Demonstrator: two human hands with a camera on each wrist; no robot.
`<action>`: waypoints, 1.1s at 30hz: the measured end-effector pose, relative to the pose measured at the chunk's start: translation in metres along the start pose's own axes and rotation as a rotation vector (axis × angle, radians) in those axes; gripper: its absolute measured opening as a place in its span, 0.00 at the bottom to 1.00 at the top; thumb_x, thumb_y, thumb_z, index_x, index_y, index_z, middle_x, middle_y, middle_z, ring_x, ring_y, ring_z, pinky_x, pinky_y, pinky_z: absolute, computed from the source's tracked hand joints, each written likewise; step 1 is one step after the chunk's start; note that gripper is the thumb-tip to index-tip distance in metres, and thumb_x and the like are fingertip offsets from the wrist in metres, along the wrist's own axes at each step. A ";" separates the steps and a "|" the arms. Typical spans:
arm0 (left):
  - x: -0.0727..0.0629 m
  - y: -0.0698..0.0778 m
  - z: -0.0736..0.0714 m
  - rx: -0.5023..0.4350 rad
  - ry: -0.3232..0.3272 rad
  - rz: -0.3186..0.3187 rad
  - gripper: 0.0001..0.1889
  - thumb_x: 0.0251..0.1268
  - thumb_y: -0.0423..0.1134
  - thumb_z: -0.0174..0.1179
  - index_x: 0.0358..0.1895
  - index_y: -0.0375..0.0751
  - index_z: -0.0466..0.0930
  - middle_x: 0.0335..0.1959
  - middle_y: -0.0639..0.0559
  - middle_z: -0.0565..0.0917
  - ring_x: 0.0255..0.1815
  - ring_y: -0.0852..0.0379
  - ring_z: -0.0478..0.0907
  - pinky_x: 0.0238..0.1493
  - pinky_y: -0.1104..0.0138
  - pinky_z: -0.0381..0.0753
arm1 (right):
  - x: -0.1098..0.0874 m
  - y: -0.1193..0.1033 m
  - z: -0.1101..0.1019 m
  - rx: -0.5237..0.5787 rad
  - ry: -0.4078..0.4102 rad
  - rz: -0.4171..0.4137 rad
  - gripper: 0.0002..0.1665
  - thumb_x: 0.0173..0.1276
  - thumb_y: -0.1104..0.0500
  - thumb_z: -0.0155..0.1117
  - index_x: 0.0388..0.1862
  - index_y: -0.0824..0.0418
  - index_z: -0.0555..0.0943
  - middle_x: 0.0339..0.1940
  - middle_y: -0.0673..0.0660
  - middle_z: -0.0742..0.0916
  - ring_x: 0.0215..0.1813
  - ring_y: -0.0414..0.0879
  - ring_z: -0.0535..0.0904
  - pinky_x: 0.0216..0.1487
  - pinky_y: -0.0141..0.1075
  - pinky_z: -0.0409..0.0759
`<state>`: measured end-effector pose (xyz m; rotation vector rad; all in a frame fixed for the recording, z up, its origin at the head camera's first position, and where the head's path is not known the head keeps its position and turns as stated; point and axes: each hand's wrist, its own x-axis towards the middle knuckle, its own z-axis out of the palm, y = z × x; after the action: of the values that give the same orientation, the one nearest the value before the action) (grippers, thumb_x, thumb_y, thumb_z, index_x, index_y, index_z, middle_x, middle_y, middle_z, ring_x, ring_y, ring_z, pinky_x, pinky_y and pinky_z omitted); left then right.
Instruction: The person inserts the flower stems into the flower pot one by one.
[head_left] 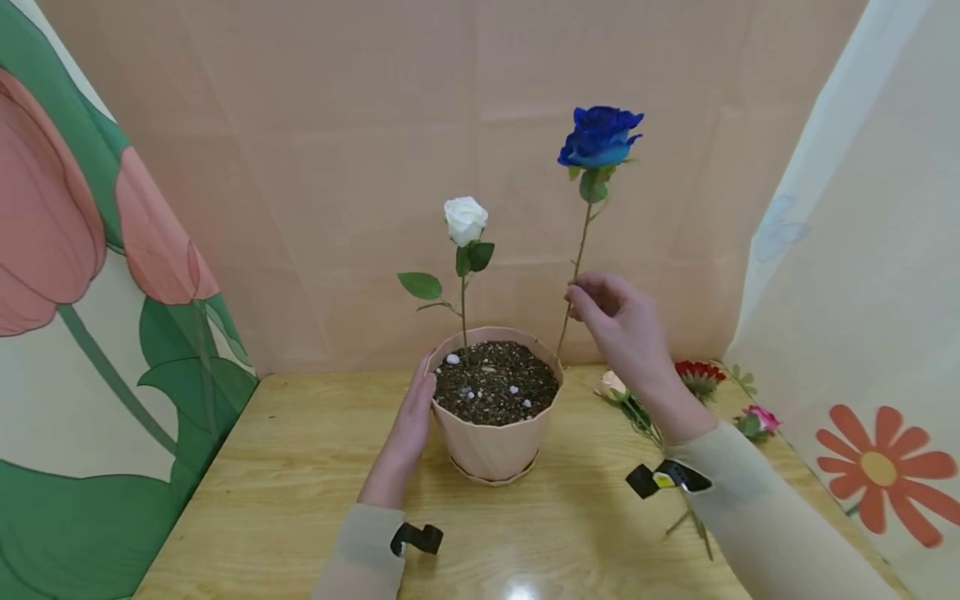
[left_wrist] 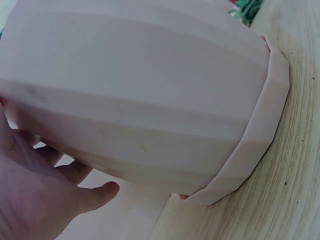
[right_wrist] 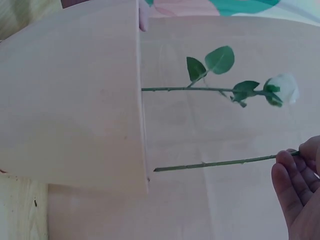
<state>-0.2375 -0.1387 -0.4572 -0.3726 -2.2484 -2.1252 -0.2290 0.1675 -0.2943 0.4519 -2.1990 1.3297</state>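
A pink flowerpot [head_left: 491, 446] filled with dark soil [head_left: 495, 383] stands on the table. From the soil's left side rises a white rose [head_left: 465, 221] with green leaves. My left hand [head_left: 414, 408] rests along the pot's left side, its fingers straight in the left wrist view. Thumb and fingers of my right hand [head_left: 622, 321] pinch the stem of a blue rose [head_left: 600, 137], upright and slightly tilted, to the right of the pot. In the right wrist view the stem's cut lower end [right_wrist: 157, 169] shows just beyond the pot's rim [right_wrist: 142, 115].
On the table's right side, partly behind my right forearm, lie a pale peach rose [head_left: 611, 384], a red flower [head_left: 700, 377] and a pink flower [head_left: 761, 418]. A pink backdrop [head_left: 337, 208] hangs behind the wooden table [head_left: 300, 475]. Printed flower panels flank both sides.
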 end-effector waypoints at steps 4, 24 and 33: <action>0.001 0.000 -0.001 -0.001 0.001 0.009 0.34 0.94 0.61 0.33 0.93 0.60 0.44 0.93 0.52 0.43 0.92 0.42 0.36 0.85 0.33 0.36 | 0.008 -0.004 0.009 0.007 0.000 -0.022 0.16 0.86 0.51 0.68 0.55 0.64 0.89 0.43 0.58 0.92 0.41 0.47 0.88 0.41 0.28 0.83; 0.001 -0.003 -0.001 0.004 -0.001 -0.013 0.35 0.93 0.64 0.35 0.93 0.62 0.46 0.93 0.53 0.44 0.92 0.42 0.36 0.85 0.32 0.36 | 0.020 0.015 0.074 0.004 -0.092 -0.006 0.11 0.86 0.57 0.66 0.56 0.64 0.88 0.45 0.56 0.92 0.43 0.48 0.89 0.46 0.46 0.90; 0.003 -0.003 0.000 0.000 0.003 -0.002 0.34 0.94 0.61 0.33 0.93 0.59 0.45 0.93 0.51 0.44 0.92 0.41 0.36 0.85 0.33 0.36 | 0.023 0.020 0.087 0.011 -0.102 0.004 0.10 0.86 0.59 0.66 0.55 0.64 0.88 0.43 0.57 0.92 0.43 0.52 0.89 0.42 0.43 0.88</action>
<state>-0.2406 -0.1386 -0.4600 -0.3675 -2.2483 -2.1256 -0.2811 0.0993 -0.3274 0.5301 -2.2774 1.3488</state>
